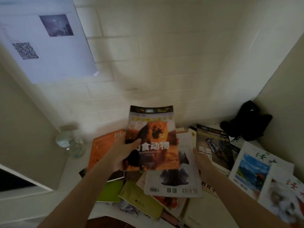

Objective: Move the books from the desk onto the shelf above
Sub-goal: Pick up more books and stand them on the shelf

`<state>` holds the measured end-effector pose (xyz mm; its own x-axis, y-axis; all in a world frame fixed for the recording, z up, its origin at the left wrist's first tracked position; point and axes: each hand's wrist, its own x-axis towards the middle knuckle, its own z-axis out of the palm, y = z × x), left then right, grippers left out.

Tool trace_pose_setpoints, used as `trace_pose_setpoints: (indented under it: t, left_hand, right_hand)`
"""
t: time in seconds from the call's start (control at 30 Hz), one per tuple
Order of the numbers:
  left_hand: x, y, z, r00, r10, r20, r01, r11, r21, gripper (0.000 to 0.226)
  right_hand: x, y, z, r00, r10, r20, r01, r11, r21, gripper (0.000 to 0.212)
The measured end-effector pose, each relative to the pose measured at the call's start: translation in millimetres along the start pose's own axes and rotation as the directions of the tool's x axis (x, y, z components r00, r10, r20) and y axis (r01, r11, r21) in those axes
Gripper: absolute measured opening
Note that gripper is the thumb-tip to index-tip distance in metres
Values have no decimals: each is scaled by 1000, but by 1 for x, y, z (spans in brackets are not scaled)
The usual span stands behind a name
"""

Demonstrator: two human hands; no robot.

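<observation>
White desk (79,176) strewn with books; left grip (126,150) holds lion book (153,140), right grip (203,159) open.

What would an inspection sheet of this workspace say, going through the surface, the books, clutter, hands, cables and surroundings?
Surface: white desk, mostly covered.
Job's things: lion-cover book lifted above the pile; bird-cover book, orange book, "2019 13" magazine and others lie overlapping on the desk. Shelf not in view.
Clutter: glass jar far left; black bag in the right corner.
Hands: left hand grips the lion-cover book, thumb on the cover; right hand reaches to the bird-cover book's left edge, grip unclear.
Cables: nothing seen.
Surroundings: white brick wall; sheet with a QR code on the left.
</observation>
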<state>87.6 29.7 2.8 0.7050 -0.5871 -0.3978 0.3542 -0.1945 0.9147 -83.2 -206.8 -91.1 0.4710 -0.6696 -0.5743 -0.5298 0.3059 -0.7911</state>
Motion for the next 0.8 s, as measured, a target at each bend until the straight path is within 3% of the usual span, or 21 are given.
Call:
trace_pose_setpoints:
  t: [0.07,0.1,0.17,0.23,0.33,0.43,0.53,0.63,0.73,0.8]
  left_hand:
    - [4,-29,36,996,-77,34,74,994,86,38]
    - [8,-47,48,997,-81,12,76,970,230,41]
    - [18,-78,58,994,5,-105,61,784,618,50]
    - [21,-90,56,984,84,-159,66,654,754,65]
    - [23,-87,52,992,-3,-128,88,735,672,83]
    - [30,-83,53,998,-38,-51,58,873,484,70]
    - [29,-71,53,997,-72,-11,73,988,139,58]
    - [25,-45,53,991,132,-5,-131,991,23,48]
    - [14,-17,57,924,382,19,-381,919,101,52]
    - [7,-18,59,904,421,79,-428,888,168,58]
  right_hand:
    - [0,1,-6,993,52,108,-64,991,113,59]
    - [-9,-4,-7,985,64,163,-90,984,156,56]
    - [-17,-10,-9,970,44,239,-79,987,138,36]
    - [-18,-9,-8,969,-29,245,21,999,34,23]
    - [-21,-2,-6,975,-125,182,135,990,-45,31]
    - [-35,0,-7,954,-264,143,254,963,85,43]
    - [-51,-14,-11,877,-458,141,444,888,120,43]
    - [-55,-36,-11,775,-621,117,622,782,29,43]
    - [-58,-51,-12,694,-701,167,714,700,-32,52]
    - [-55,-44,-11,688,-703,181,722,688,-74,59]
